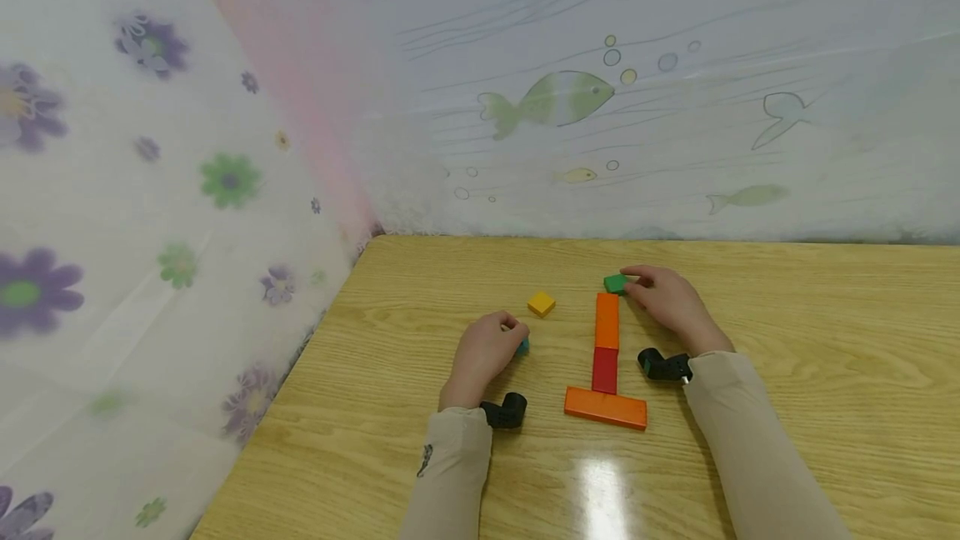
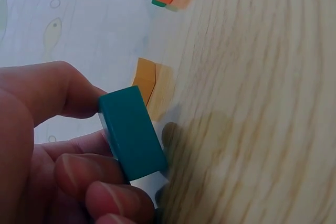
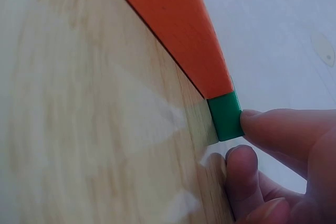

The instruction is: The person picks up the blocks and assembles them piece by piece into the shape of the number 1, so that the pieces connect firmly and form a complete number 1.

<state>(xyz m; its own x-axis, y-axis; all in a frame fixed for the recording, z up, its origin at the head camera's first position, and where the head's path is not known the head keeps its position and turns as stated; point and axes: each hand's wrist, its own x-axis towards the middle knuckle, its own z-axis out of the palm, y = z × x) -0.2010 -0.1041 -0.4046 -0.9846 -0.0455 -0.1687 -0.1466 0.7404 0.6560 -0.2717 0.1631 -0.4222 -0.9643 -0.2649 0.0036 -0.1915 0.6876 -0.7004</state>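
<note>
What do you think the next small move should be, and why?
Perhaps the right hand should nudge the green block slightly left: in the head view, that block sits a little right of the line made by the orange block next to it and the red block, and the hand touches it.

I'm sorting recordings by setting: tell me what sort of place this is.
Likely an indoor corner, perhaps for play or recording: a wood-grain table, fish- and flower-print sheeting along two sides, coloured toy blocks on top.
</note>
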